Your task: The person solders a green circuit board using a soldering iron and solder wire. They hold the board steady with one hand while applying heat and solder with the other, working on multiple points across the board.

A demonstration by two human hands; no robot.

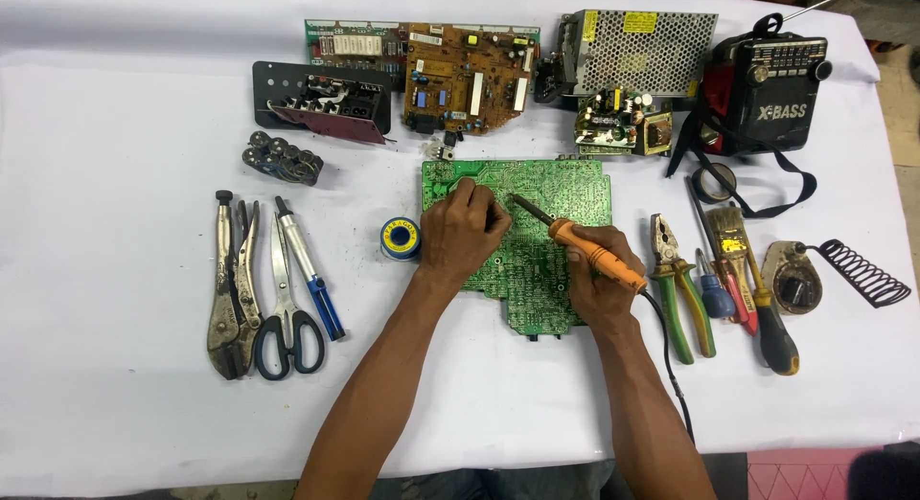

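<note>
A large green circuit board (565, 189) lies solder side up in the middle of the white-covered table. My right hand (599, 284) grips an orange-handled soldering iron (594, 254), whose dark tip points up and left onto the board. My left hand (462, 234) rests on the board's left part with fingers curled, fingertips close to the iron's tip; whether it pinches solder wire I cannot tell. A small spool of solder (400, 238) sits just left of that hand.
Locking pliers (228, 289), scissors (285, 318) and a blue-handled tool lie left. Pliers (676, 280), screwdrivers, a brush (733, 246) and a soldering stand (800, 280) lie right. Boards, a metal power supply (637, 50) and a black-red radio (767, 93) line the back.
</note>
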